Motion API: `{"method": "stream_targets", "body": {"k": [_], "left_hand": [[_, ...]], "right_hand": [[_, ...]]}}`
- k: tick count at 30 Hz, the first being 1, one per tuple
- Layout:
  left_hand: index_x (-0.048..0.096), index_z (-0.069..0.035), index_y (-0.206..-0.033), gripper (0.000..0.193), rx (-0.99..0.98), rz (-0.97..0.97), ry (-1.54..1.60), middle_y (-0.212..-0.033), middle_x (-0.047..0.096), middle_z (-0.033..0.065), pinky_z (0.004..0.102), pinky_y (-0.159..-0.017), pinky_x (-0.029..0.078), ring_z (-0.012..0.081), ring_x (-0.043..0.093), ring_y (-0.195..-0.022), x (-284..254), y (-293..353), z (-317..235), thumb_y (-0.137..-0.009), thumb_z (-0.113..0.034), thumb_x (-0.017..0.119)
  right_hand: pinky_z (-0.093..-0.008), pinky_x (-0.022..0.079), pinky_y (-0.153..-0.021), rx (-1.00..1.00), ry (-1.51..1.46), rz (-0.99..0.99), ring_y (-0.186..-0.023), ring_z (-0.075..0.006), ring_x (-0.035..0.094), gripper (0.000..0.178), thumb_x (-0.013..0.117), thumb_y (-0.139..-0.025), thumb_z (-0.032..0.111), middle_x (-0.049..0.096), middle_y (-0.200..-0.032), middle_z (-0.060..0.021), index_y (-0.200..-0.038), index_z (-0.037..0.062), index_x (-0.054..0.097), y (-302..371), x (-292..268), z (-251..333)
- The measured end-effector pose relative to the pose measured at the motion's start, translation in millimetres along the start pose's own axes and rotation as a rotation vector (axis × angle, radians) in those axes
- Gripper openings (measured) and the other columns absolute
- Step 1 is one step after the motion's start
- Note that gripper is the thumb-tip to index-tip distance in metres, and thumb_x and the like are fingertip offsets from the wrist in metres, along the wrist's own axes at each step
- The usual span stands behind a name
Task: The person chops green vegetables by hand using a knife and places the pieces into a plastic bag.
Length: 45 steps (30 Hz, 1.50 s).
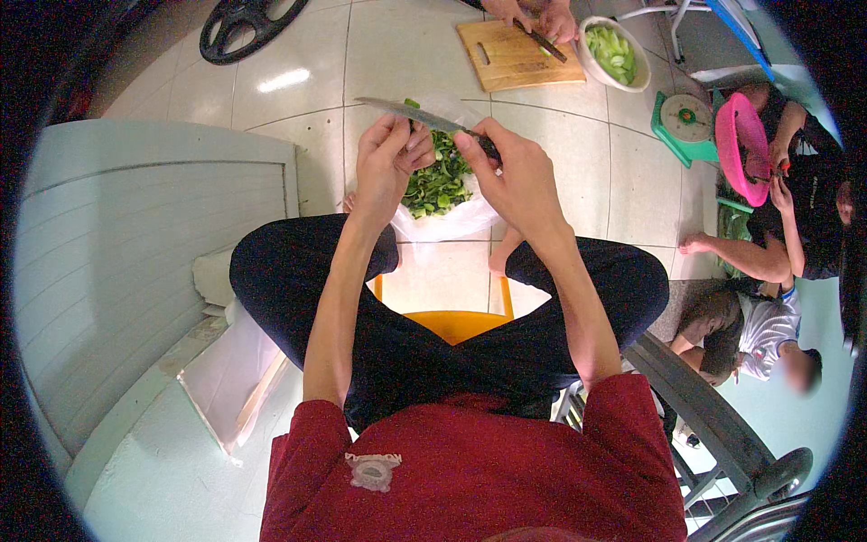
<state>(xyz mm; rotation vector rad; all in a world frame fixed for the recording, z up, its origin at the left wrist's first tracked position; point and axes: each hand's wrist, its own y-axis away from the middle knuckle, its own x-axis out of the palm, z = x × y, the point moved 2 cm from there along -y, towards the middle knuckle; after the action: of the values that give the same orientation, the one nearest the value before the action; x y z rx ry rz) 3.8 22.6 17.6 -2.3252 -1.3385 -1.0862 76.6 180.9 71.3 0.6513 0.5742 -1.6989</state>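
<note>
My right hand (513, 170) is wrapped round the dark handle of a knife (424, 118), its blade pointing left past my other hand. The fingers of my left hand (390, 155) are pinched just under the blade, on a small piece of green vegetable (412, 104) whose tip shows above the blade; most of it is hidden. Below both hands, a heap of cut green leaves and stems (438, 185) lies in a clear plastic bag (465, 219) on the tiled floor, between my feet.
Across from me, another person's hands (542, 23) work with a knife on a wooden cutting board (515, 68), beside a white bowl of pale green slices (613, 54). To the right are a green scale (684, 122), a pink basket (742, 149) and seated people. A pale cabinet (153, 208) stands at left.
</note>
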Motion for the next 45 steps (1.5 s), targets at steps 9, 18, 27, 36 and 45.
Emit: {"method": "stream_targets", "body": {"k": [9,18,27,36,45], "left_hand": [[0.056,-0.006,-0.097,0.024,-0.006,-0.038,-0.143,-0.077,0.045,-0.0018,0.0253,-0.06,0.034,0.0084,0.039,-0.066,1.2,0.9,-1.2,-0.106,-0.028,0.05],[0.06,-0.003,-0.123,0.025,0.212,-0.248,-0.604,-0.084,0.061,0.0007,0.022,-0.058,0.041,0.0068,0.048,-0.063,-44.0,-16.9,14.8,-0.107,-0.015,0.046],[0.057,-0.002,-0.123,0.022,0.231,-0.252,-1.014,-0.097,0.073,0.0079,0.0241,-0.063,0.047,0.0091,0.057,-0.069,-29.2,-12.0,12.5,-0.102,-0.007,0.053],[0.059,-0.002,-0.118,0.02,0.24,-0.272,-1.086,-0.091,0.074,0.0066,0.0235,-0.057,0.047,0.0077,0.055,-0.062,-29.8,-14.0,15.9,-0.101,-0.012,0.058],[0.058,0.0,-0.114,0.018,0.365,-0.324,-0.958,-0.091,0.072,0.0086,0.0227,-0.057,0.045,0.0075,0.054,-0.064,-27.7,-15.3,9.5,-0.102,-0.014,0.058]], "right_hand": [[-0.0495,0.049,-0.061,0.073,-0.04,0.002,-0.068,-0.04,0.067,0.037,0.054,-0.101,0.039,0.065,-0.071,-0.0192,-0.092,0.0041,0.062,-3.3,-2.4,-1.3],[-0.0542,0.049,-0.072,0.098,0.001,0.064,-0.082,-0.0462,0.065,0.035,0.045,-0.105,0.034,0.066,-0.085,-0.0262,-0.102,0.0017,0.058,-3.6,-7.2,-20.2],[-0.0471,0.054,-0.073,0.108,0.226,0.095,-0.084,-0.0369,0.069,0.035,0.056,-0.098,0.042,0.072,-0.093,-0.0162,-0.105,0.0092,0.066,0.0,-46.6,-23.8],[-0.046,0.054,-0.068,0.19,0.292,0.17,-0.077,-0.0351,0.07,0.037,0.06,-0.095,0.046,0.072,-0.083,-0.0133,-0.102,0.0109,0.069,1.3,-49.4,-24.6],[-0.0511,0.052,-0.07,0.09,0.121,0.052,-0.077,-0.0451,0.066,0.04,0.055,-0.099,0.041,0.068,-0.078,-0.024,-0.098,0.0026,0.065,-1.4,-47.0,-31.3]]}}
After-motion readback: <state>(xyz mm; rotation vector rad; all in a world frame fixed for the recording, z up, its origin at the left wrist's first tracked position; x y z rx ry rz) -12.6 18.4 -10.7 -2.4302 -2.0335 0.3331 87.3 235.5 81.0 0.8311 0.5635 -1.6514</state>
